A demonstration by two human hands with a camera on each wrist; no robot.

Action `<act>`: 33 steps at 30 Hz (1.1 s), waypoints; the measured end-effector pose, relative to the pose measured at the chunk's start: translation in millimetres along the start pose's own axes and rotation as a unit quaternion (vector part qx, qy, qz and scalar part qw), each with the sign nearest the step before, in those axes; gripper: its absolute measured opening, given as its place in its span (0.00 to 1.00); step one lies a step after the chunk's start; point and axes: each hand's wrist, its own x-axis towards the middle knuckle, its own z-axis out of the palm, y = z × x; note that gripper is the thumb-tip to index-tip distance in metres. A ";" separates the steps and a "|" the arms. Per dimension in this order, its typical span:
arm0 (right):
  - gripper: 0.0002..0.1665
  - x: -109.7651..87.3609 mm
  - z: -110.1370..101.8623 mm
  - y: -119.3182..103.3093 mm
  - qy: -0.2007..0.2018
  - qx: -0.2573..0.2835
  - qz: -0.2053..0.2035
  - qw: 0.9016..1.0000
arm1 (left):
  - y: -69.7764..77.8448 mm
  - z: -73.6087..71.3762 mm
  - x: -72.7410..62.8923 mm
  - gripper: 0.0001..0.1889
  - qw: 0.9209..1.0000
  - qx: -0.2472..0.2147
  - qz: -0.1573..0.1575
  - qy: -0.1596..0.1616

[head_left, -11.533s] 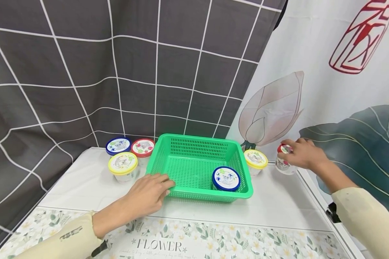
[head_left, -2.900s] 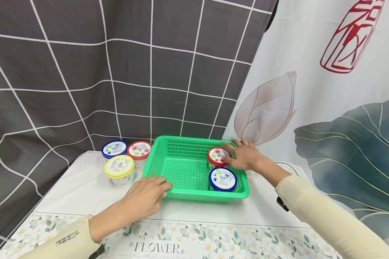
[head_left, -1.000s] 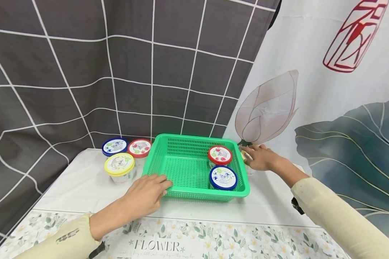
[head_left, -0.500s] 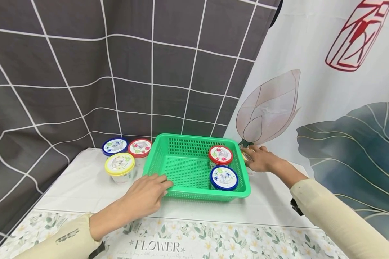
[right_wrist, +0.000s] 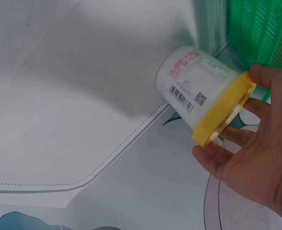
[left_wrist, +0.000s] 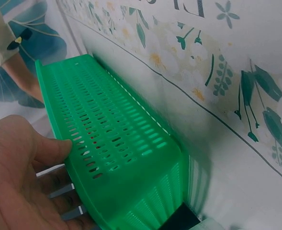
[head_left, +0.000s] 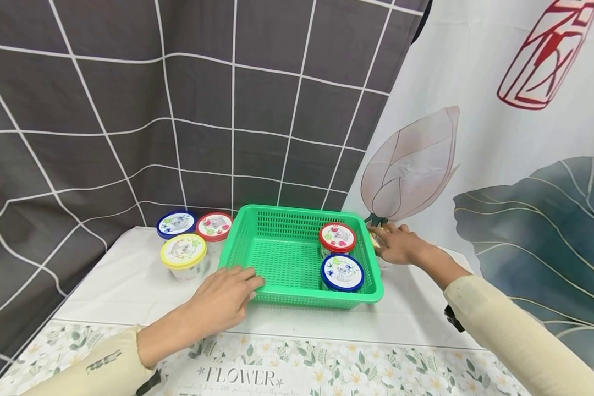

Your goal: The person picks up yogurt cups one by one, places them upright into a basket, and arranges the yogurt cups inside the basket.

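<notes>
A green perforated plastic basket [head_left: 277,264] sits mid-table. My left hand [head_left: 223,294] holds its near left rim, thumb [left_wrist: 54,149] on the outer wall and the other fingers over the inside in the left wrist view. Inside the basket's right end stand a blue-lidded tub [head_left: 342,272] and, behind it, a red-lidded tub [head_left: 337,237]. Just outside the right wall, my right hand [head_left: 398,243] grips a yellow-lidded tub [right_wrist: 198,88] by its lid, from above. In the head view that hand hides most of this tub; its base appears at table level.
Left of the basket stand another blue-lidded tub [head_left: 176,224], a red-lidded tub [head_left: 214,226] and a yellow-lidded tub [head_left: 183,251]. A dark checked curtain [head_left: 203,110] and a white printed curtain [head_left: 475,71] hang behind the table. A floral cloth [head_left: 297,357] covers the front.
The red-lidded tub from the far right now stands in the basket behind the blue-lidded one. My right hand has since moved onto the yellow-lidded tub. My left hand stays on the rim.
</notes>
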 end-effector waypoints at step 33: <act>0.39 -11.8 -18.4 6.5 0.067 -0.026 -0.007 0.997 | -1.3 1.3 -0.9 0.11 1.000 -0.007 -0.002 0.001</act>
